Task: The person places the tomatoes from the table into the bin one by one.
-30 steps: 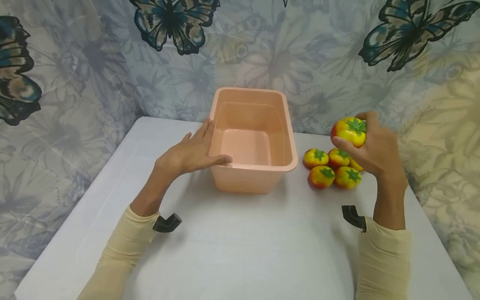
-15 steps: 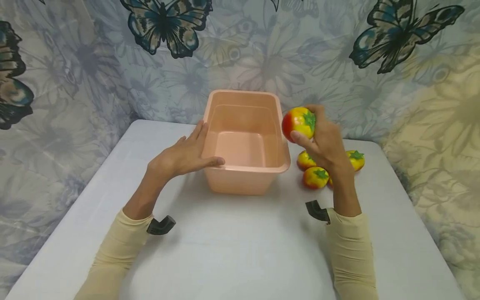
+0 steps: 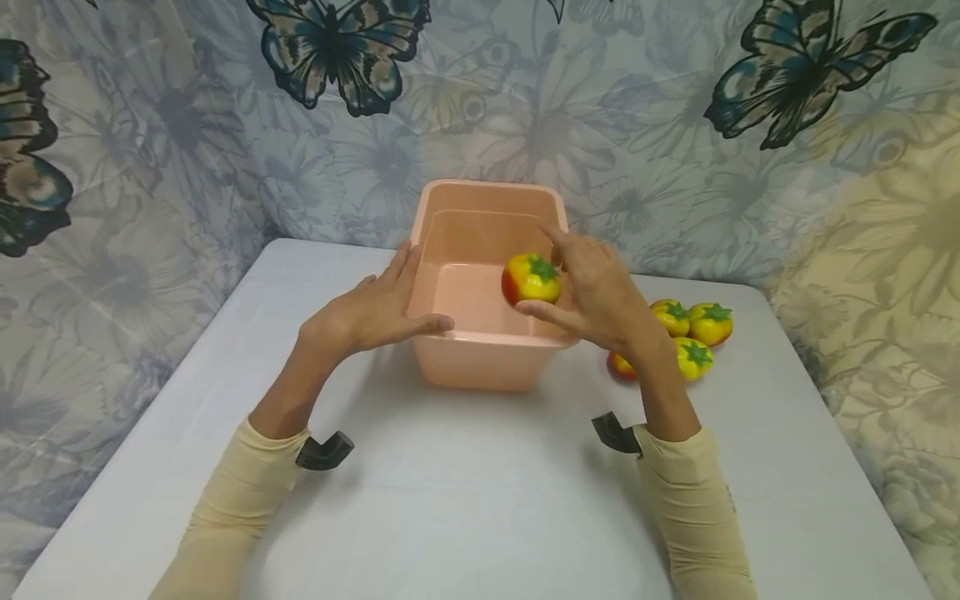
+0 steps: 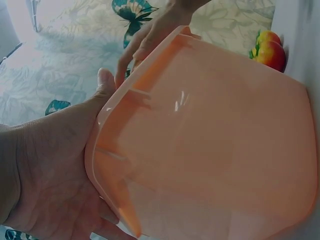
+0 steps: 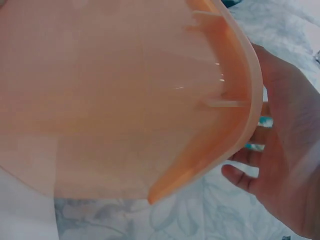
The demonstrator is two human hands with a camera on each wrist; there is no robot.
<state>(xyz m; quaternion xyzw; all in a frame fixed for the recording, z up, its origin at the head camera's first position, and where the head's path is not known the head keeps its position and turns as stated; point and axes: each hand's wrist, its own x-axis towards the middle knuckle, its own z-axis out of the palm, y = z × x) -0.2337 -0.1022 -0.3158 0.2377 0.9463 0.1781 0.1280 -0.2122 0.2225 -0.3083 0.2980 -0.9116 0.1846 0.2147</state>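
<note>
The yellow-and-red fruit is seen inside the peach basin, slightly toward 3 o'clock of its middle, with 12 o'clock taken as the far end. The right hand is held over the 3 o'clock rim, its fingers and thumb spread beside the fruit, and no firm pinch is shown. Whether the skin is touched by the thumb, or the basin floor reached by the fruit, cannot fairly be told from this angle.

The step in hand is judged to be the setting down of the fruit. It would best be done low, so that a bounce or roll is avoided, and the fingers should be lifted straight up so that neither fruit nor rim is snagged.

The left hand is laid between 8 and 9 o'clock, fingers straight along the side and thumb over the near rim. Light, even pressure is called for there, since the basin looks thin and could be slid by a knock.

Other fruits are grouped on the bench between 3 and 4 o'clock, partly hidden by the right forearm; they should be kept clear of the sleeve.
</note>
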